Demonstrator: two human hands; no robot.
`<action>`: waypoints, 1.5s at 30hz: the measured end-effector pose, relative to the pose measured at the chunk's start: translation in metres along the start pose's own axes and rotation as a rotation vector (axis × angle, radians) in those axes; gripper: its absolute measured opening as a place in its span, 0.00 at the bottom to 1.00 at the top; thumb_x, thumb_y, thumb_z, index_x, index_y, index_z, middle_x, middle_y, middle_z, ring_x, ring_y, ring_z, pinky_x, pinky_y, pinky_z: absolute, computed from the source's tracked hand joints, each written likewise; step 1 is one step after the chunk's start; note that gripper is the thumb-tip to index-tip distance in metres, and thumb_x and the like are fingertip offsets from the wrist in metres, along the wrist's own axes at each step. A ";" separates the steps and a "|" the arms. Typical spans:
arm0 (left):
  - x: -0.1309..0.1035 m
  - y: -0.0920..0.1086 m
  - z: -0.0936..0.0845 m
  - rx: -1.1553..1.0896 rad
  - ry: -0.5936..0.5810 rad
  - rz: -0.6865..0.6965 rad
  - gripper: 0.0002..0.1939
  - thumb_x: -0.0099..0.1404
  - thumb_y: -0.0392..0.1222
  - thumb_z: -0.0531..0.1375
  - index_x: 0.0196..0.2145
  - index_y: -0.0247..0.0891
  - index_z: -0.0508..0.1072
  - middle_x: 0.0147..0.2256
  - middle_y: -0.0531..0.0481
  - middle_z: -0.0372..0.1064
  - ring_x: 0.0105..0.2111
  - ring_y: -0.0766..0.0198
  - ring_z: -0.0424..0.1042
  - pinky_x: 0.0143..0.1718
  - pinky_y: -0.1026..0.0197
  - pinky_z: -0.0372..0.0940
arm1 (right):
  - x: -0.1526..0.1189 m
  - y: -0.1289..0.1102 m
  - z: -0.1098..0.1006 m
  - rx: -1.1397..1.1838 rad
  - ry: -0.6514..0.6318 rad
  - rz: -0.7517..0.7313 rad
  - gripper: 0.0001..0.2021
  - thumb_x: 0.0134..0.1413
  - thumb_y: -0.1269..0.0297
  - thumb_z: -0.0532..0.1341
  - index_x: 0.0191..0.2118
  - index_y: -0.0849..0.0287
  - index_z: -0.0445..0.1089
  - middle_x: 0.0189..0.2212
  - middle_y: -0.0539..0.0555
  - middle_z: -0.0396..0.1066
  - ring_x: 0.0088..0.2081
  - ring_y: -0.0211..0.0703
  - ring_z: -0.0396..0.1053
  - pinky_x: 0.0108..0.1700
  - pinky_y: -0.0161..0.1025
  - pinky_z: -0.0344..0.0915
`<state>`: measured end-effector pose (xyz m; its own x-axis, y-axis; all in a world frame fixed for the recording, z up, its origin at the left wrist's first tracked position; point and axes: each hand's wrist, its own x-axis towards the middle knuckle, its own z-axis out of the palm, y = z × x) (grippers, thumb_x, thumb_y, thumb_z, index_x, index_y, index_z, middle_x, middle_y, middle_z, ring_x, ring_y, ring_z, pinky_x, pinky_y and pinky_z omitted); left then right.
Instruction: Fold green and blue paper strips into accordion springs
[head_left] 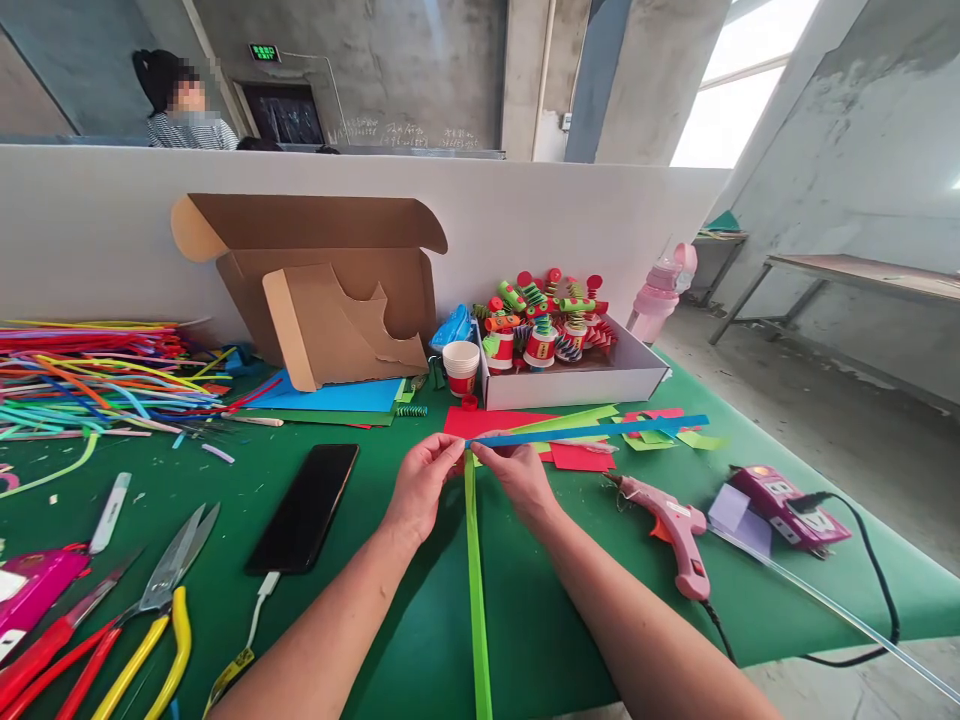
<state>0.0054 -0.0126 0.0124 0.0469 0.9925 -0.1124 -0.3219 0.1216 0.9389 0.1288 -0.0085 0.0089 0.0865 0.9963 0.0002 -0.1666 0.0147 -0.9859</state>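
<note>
My left hand (425, 483) and my right hand (519, 478) meet over the middle of the green table, thumbs and fingers pinched together. Between them are the ends of a blue paper strip (600, 430) and a light green paper strip (474, 590). From my fingertips the blue one runs off to the right, while the green one hangs down toward me. The two strips form a corner at my fingers; how they overlap there is partly hidden. Behind my hands lie red paper (581, 457) and loose light green strips (581, 418).
At right lie a pink glue gun (675, 530) and a purple power box (787, 505). A phone (304, 510), scissors (169, 570) and pliers (82, 650) are at left. Behind stand a cardboard box (337, 220), paper cups (460, 366) and a tray (577, 388) of paper figures. A person (187, 105) is beyond the partition.
</note>
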 end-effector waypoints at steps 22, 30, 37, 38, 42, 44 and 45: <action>0.013 -0.012 -0.019 0.642 -0.025 0.590 0.12 0.58 0.38 0.60 0.42 0.40 0.73 0.37 0.48 0.70 0.36 0.61 0.70 0.40 0.59 0.66 | 0.005 0.003 -0.007 0.295 0.041 0.231 0.14 0.27 0.59 0.74 0.17 0.61 0.70 0.16 0.47 0.66 0.22 0.32 0.60 0.32 0.36 0.63; 0.010 -0.007 -0.022 1.221 -0.053 1.102 0.10 0.64 0.31 0.55 0.38 0.42 0.72 0.35 0.48 0.67 0.38 0.58 0.65 0.42 0.55 0.64 | 0.003 0.005 -0.006 0.360 0.034 0.249 0.12 0.28 0.63 0.74 0.18 0.61 0.71 0.16 0.47 0.66 0.21 0.32 0.61 0.32 0.35 0.64; 0.007 -0.005 -0.019 1.305 -0.055 1.208 0.12 0.67 0.32 0.53 0.39 0.42 0.75 0.36 0.46 0.70 0.38 0.58 0.66 0.43 0.54 0.62 | 0.003 0.008 -0.005 0.372 0.024 0.215 0.13 0.28 0.61 0.73 0.19 0.61 0.71 0.17 0.47 0.66 0.21 0.33 0.62 0.32 0.37 0.64; 0.007 -0.005 -0.019 1.306 -0.063 1.220 0.12 0.67 0.32 0.53 0.38 0.42 0.75 0.36 0.46 0.71 0.39 0.58 0.66 0.43 0.54 0.62 | 0.004 0.008 -0.005 0.380 0.027 0.214 0.13 0.28 0.61 0.74 0.19 0.61 0.71 0.17 0.47 0.67 0.21 0.33 0.62 0.32 0.37 0.65; 0.006 -0.007 -0.018 1.264 -0.068 1.233 0.11 0.66 0.32 0.54 0.36 0.41 0.75 0.35 0.47 0.72 0.38 0.58 0.66 0.42 0.55 0.62 | 0.003 0.008 -0.003 0.400 0.039 0.221 0.13 0.27 0.61 0.73 0.19 0.61 0.71 0.17 0.48 0.68 0.22 0.34 0.63 0.33 0.37 0.65; 0.006 -0.008 -0.018 1.205 -0.074 1.189 0.10 0.66 0.32 0.55 0.36 0.42 0.76 0.35 0.47 0.73 0.38 0.59 0.67 0.42 0.55 0.63 | 0.003 0.008 -0.002 0.385 0.043 0.209 0.13 0.27 0.61 0.73 0.19 0.61 0.71 0.18 0.48 0.67 0.22 0.34 0.63 0.33 0.37 0.65; 0.006 -0.008 -0.018 1.162 -0.081 1.157 0.10 0.66 0.33 0.55 0.36 0.42 0.76 0.35 0.47 0.73 0.38 0.59 0.67 0.42 0.55 0.64 | 0.002 0.007 -0.002 0.369 0.041 0.199 0.12 0.28 0.61 0.72 0.19 0.60 0.70 0.17 0.48 0.67 0.22 0.34 0.63 0.33 0.37 0.65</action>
<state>-0.0091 -0.0071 -0.0018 0.3595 0.5388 0.7619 0.6198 -0.7483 0.2367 0.1301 -0.0065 0.0013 0.0552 0.9787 -0.1979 -0.5243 -0.1403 -0.8399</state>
